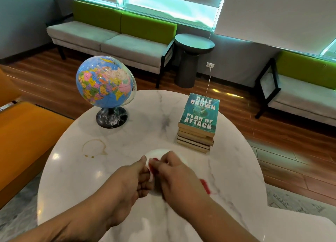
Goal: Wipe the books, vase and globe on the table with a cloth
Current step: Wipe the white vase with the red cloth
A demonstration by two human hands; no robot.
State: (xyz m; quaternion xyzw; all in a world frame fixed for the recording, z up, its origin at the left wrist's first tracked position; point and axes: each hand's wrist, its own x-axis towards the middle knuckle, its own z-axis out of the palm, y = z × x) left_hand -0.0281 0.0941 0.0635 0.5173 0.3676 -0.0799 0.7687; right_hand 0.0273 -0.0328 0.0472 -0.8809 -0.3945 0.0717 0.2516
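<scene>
- A long sofa [109,39] with grey seats and green back cushions runs along the far wall under the window. A second one like it stands at the right.
- The round white marble table [149,118] fills the foreground and carries all the task's things.
- An orange seat [27,132] sits close against the table's left edge.
- A dark round side table [192,56] stands on the wooden floor beside the sofa's right end.
- The globe [105,81] stands at the table's back left on a black base, its sphere tilted.
- The books [199,121] form a neat stack at the back right, well apart from the globe. The top one is a teal paperback lying cover up.
- The left hand [134,178] is near the table's front centre, its fingers curled round the left side of the vase.
- The right hand [176,176] is on the vase's other side, blurred, its fingers bent over the cloth and pressing it to the vase.
- The vase [156,153] is white and rounded, and mostly hidden between the two hands. Its shape is too smeared to tell further.
- The cloth [205,186] is red. One end trails out past the right wrist, and a bit shows between the hands.
- A brown ring stain [93,148] marks the marble at the front left.
</scene>
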